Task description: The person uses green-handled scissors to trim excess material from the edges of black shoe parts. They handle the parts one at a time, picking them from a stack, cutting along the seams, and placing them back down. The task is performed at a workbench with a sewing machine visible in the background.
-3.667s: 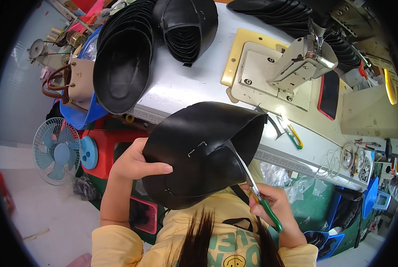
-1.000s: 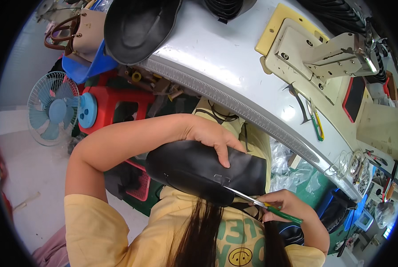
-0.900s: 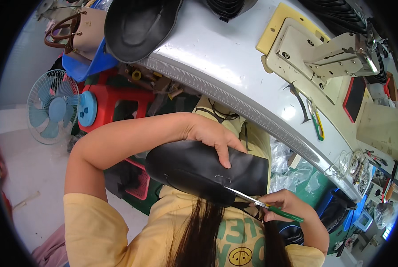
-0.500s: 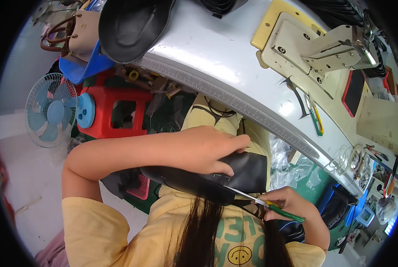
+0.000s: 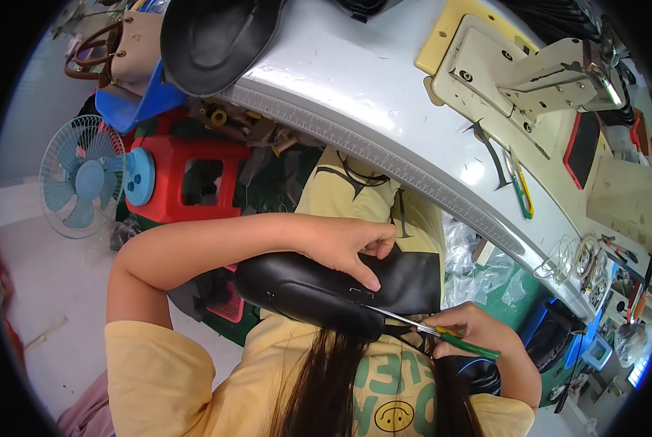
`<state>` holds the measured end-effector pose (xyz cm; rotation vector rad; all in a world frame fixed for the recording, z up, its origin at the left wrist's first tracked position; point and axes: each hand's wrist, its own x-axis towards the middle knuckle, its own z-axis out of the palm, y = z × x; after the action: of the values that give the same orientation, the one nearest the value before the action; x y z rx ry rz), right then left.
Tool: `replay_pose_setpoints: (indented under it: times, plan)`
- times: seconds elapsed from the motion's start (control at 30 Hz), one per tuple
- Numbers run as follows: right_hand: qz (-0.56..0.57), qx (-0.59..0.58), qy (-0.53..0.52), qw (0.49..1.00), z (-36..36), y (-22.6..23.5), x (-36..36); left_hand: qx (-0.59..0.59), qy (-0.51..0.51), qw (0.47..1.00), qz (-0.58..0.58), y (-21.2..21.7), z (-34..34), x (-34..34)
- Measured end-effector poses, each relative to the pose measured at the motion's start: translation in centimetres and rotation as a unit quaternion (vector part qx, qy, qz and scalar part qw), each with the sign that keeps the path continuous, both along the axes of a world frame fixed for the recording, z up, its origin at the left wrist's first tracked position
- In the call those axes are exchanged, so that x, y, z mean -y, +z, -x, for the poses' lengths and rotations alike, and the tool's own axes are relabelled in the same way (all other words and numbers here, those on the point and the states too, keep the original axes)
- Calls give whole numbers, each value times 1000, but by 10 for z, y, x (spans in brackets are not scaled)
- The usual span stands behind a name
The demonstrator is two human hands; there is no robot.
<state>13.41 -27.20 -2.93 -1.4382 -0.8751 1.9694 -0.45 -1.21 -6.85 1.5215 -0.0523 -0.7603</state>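
Over your lap (image 5: 340, 198) sits the glossy black, curved leather-like piece (image 5: 297, 293), probably light, flexible and slick; best held by its edge, clear of the blades. Your half-curled left hand (image 5: 349, 246) rests thumb-down on it, grip unclear; your right hand (image 5: 466, 326) is wrapped around green-handled metal scissors (image 5: 477, 349).

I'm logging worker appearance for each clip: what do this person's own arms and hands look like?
Both the left hand and the right hand are ungloved, with no watch or bracelet visible. The left sleeve and right sleeve are yellow, short and loose, without visible markings, leaving both forearms bare.
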Motion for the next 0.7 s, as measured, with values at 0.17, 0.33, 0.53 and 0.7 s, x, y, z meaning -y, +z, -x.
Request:
replay_pose_setpoints:
  times: [0.17, 0.33, 0.53, 0.7]
  plan:
    - [-15, 53, 24, 998, -1, 9, -6, 1, 1, 1000, -17, 2, 0, 0]
    - [-1, -48, -41, 998, -2, 6, -2, 58, 40, 996, -49, 19, -4, -1]
    - [54, -148, -48, 986, -8, 1, 11, 371, 30, 894, -250, 48, 15, 6]
    - [34, -132, -65, 989, -2, 5, 10, 283, -62, 921, -261, 54, 40, 15]
